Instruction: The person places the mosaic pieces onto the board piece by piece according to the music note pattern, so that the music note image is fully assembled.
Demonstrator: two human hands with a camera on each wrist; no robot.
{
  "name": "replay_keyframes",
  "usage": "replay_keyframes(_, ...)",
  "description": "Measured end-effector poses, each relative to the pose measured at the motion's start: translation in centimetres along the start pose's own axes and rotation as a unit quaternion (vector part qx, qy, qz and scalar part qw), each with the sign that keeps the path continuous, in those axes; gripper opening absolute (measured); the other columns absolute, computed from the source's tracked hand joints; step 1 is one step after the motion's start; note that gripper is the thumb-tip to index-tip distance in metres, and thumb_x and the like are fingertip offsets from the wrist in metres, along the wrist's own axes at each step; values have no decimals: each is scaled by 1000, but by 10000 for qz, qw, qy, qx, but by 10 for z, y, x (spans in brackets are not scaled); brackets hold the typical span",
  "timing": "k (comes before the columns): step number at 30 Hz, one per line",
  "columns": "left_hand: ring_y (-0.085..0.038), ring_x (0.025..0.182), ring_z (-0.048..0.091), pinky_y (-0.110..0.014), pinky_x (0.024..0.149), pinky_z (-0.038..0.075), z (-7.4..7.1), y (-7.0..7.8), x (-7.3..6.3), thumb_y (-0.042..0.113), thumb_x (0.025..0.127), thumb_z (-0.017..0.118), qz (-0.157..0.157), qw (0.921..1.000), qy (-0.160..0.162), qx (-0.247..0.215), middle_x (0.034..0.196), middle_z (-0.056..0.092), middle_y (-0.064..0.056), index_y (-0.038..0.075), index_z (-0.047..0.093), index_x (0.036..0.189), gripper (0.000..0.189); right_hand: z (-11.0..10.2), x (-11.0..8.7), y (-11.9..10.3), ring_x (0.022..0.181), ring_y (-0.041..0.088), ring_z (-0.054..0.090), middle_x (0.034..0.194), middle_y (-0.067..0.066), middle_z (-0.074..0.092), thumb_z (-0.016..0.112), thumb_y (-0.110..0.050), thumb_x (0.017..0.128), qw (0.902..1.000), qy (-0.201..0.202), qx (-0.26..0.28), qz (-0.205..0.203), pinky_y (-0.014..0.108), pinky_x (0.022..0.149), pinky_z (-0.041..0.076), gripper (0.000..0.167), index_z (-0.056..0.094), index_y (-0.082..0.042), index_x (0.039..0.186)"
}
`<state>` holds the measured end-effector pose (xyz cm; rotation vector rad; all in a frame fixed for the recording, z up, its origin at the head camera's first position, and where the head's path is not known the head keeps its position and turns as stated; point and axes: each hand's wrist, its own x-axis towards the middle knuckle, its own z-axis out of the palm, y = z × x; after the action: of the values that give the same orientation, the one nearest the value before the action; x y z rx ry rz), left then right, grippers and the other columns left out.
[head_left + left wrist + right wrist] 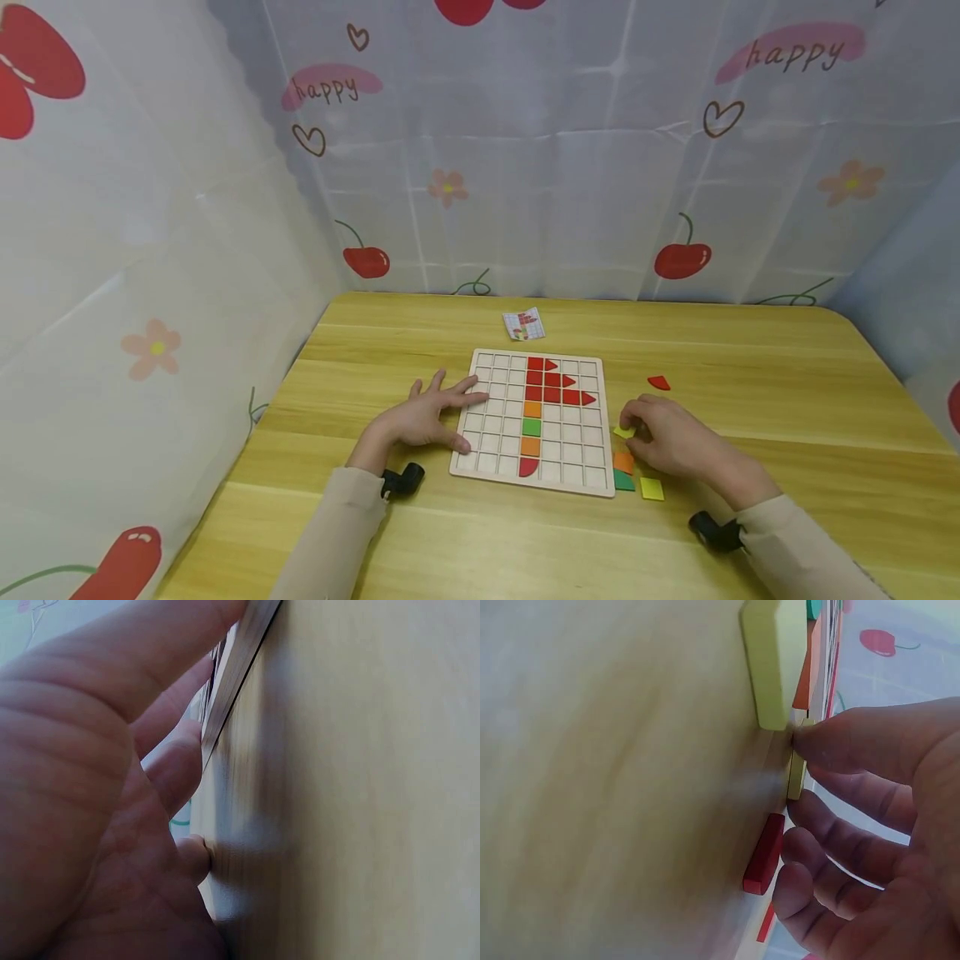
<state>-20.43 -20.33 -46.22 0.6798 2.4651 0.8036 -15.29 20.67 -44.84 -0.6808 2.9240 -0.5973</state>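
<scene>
A pale wooden grid board lies on the table, with red squares, red triangles, orange squares, a green square and a red quarter-round in its cells. My left hand rests over the board's left edge, fingers spread and thumb near the lower corner. Just off the right edge, my right hand pinches a small yellow tile between thumb and fingertip, low at the tabletop. Its other fingers curl loosely near a loose red quarter-round. Part of the yellow tile is hidden by the fingers.
Beside the board's right edge lie an orange tile, a green piece and a yellow square. A small pattern card sits behind the board. Printed curtains stand behind the wooden table.
</scene>
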Motion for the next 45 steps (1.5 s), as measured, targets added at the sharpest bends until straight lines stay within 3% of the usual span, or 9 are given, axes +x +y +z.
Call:
replay_keyframes(11, -36, 160, -14, -63, 123, -18, 0, 0, 0, 49, 81, 83, 27, 10000, 6, 39, 172, 14, 19, 47, 45, 153, 82, -3, 1, -6, 83, 12, 54, 95, -5, 64, 79, -12, 87, 9998, -132, 68, 126, 35, 77, 54, 20, 70, -15, 105)
replay_keyframes(17, -37, 160, -14, -64, 123, -17, 1, -1, -2, 48, 82, 83, 51, 10000, 17, 22, 172, 15, 17, 45, 45, 154, 81, -6, 3, -18, 91, 13, 61, 101, -6, 68, 79, -13, 88, 9996, 54, 227, -152, 39, 82, 58, 20, 72, -16, 106)
replay_keyframes(25, -36, 160, -15, -64, 123, -17, 1, -2, -2, 49, 82, 82, 23, 10000, 36, 30, 172, 14, 18, 47, 45, 153, 80, -5, 14, -47, 95, 17, 62, 107, -3, 69, 79, -12, 89, 9983, -107, 511, -242, 39, 84, 58, 20, 73, -16, 108)
replay_keyframes(34, -36, 160, -14, -64, 123, -17, 1, -2, 0, 50, 81, 83, 19, 9999, 56, 87, 171, 14, 20, 47, 45, 153, 81, 10, 27, -69, 96, 15, 60, 103, -9, 68, 79, -14, 88, 9966, -101, 539, -616, 37, 87, 55, 20, 73, -20, 106)
replay_keyframes(41, -36, 160, -14, -64, 123, -16, 1, -3, 1, 51, 82, 82, 40, 9999, 55, 105, 172, 14, 19, 47, 45, 153, 80, 19, 34, -84, 91, 14, 61, 102, -8, 72, 78, -12, 88, 9903, -103, 759, -1162, 33, 83, 55, 17, 75, -16, 104)
replay_keyframes(45, -37, 160, -14, -64, 123, -16, 1, -3, 1, 51, 82, 82, 51, 9999, 53, 108, 172, 14, 19, 47, 45, 153, 80, 24, 39, -92, 89, 11, 58, 100, -10, 70, 75, -11, 89, 9895, -248, 785, -1184, 30, 82, 53, 15, 75, -16, 104)
